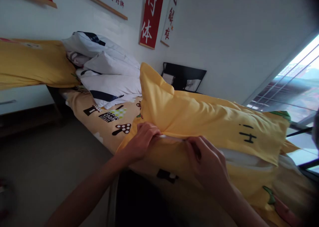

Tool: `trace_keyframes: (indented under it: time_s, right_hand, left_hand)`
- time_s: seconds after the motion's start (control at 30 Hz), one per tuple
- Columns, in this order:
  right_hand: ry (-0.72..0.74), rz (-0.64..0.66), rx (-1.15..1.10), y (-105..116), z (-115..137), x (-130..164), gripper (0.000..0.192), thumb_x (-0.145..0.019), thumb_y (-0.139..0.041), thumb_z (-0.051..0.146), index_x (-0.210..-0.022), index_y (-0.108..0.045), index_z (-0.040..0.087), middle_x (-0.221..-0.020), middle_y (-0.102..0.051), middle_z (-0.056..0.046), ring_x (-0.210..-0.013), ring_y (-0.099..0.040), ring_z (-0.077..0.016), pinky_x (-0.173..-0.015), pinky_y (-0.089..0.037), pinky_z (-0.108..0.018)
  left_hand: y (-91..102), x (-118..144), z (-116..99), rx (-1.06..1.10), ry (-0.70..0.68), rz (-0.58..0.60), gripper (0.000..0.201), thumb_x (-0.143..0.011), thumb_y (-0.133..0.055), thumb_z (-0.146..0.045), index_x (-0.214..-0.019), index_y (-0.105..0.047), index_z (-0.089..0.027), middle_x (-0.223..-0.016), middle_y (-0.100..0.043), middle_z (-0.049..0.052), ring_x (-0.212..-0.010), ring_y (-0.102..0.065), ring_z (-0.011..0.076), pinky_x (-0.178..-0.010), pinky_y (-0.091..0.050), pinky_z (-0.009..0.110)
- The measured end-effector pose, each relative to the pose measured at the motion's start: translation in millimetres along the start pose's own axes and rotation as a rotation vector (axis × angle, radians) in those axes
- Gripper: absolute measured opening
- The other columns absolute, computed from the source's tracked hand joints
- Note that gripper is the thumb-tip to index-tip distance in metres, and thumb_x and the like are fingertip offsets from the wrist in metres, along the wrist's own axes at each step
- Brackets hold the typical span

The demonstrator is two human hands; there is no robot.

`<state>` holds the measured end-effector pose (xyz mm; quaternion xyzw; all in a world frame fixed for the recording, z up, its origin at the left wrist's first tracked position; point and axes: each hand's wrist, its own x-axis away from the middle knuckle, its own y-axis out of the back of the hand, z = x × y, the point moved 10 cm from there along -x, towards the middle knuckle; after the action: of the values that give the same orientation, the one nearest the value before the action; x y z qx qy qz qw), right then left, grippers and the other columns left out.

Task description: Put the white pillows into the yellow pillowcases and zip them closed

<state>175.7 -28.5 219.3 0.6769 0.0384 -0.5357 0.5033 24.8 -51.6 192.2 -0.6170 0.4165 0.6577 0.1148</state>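
A yellow pillowcase (199, 117) with a pillow inside lies across the near edge of the bed (107, 120). My left hand (141, 142) pinches the pillowcase's open edge at the left. My right hand (208, 162) grips the same edge further right, fingers curled over the fabric. The white pillow inner (239, 157) shows through the opening to the right of my right hand. Both hands sit close together along the seam.
White pillows and bedding (104, 70) are piled at the head of the bed. A yellow quilt (30, 62) lies on furniture at the left. A black frame (184, 77) leans on the wall. A window (294, 87) is at the right; grey floor (50, 160) at the left.
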Motion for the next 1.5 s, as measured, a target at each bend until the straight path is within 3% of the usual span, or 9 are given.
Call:
trace_keyframes:
  time_s: [0.5,0.73,0.83,0.9,1.1,1.33,1.5]
  right_hand:
    - [0.011,0.002,-0.010,8,-1,3,0.016,-0.093,-0.045,0.022,-0.082,-0.057,0.019,-0.070,-0.058,0.000,-0.055,-0.054,-0.0100,-0.054,-0.039,-0.023]
    - [0.005,0.015,-0.008,10,1,3,0.017,-0.093,-0.044,0.022,-0.082,-0.057,0.019,-0.069,-0.058,0.000,-0.054,-0.053,-0.0104,-0.053,-0.038,-0.023]
    - [0.000,0.019,0.002,9,0,4,0.016,-0.093,-0.045,0.023,-0.083,-0.057,0.019,-0.070,-0.058,0.000,-0.054,-0.054,-0.0103,-0.052,-0.038,-0.023]
    - [-0.007,0.026,-0.001,8,0,5,0.016,-0.093,-0.045,0.023,-0.083,-0.057,0.020,-0.071,-0.059,0.000,-0.056,-0.055,-0.0105,-0.053,-0.039,-0.023]
    - [-0.028,0.030,-0.003,9,-2,4,0.019,-0.093,-0.044,0.024,-0.081,-0.058,0.020,-0.068,-0.059,0.001,-0.053,-0.053,-0.0105,-0.052,-0.039,-0.024]
    - [-0.015,0.013,-0.001,14,-4,5,0.019,-0.093,-0.044,0.025,-0.080,-0.057,0.019,-0.070,-0.060,-0.001,-0.054,-0.054,-0.0105,-0.052,-0.039,-0.024]
    - [-0.016,0.005,-0.005,12,-5,3,0.019,-0.092,-0.043,0.024,-0.080,-0.056,0.020,-0.069,-0.060,-0.001,-0.053,-0.054,-0.0105,-0.052,-0.039,-0.023]
  left_hand:
    - [7.6,-1,-17,-0.124,-0.151,0.019,0.010,-0.095,-0.046,-0.012,-0.101,-0.054,-0.017,-0.090,-0.067,0.004,-0.092,-0.059,0.0142,-0.083,-0.034,0.033]
    - [5.8,4,-26,-0.372,-0.334,0.044,0.012,-0.092,-0.050,-0.014,-0.101,-0.058,-0.017,-0.092,-0.069,0.004,-0.094,-0.060,0.0178,-0.085,-0.034,0.038]
    - [10.9,7,-31,-0.480,-0.375,-0.040,0.011,-0.089,-0.054,-0.014,-0.098,-0.060,-0.017,-0.086,-0.067,0.004,-0.090,-0.059,0.0188,-0.084,-0.036,0.039]
    - [16.4,7,-30,-0.426,-0.321,-0.109,0.014,-0.086,-0.057,-0.010,-0.098,-0.059,-0.016,-0.084,-0.064,0.005,-0.087,-0.057,0.0183,-0.083,-0.039,0.038]
    - [26.8,-1,-11,-0.027,0.020,-0.254,0.013,-0.087,-0.052,-0.005,-0.093,-0.053,-0.016,-0.081,-0.055,0.004,-0.079,-0.052,0.0137,-0.072,-0.046,0.028]
    - [24.7,-3,-2,0.084,0.150,-0.217,0.010,-0.091,-0.047,-0.009,-0.086,-0.049,-0.018,-0.080,-0.052,0.002,-0.078,-0.050,0.0125,-0.070,-0.043,0.027]
    - [20.2,6,10,0.336,0.297,-0.273,0.015,-0.096,-0.036,-0.018,-0.084,-0.045,-0.019,-0.079,-0.047,0.002,-0.076,-0.048,0.0129,-0.069,-0.042,0.029]
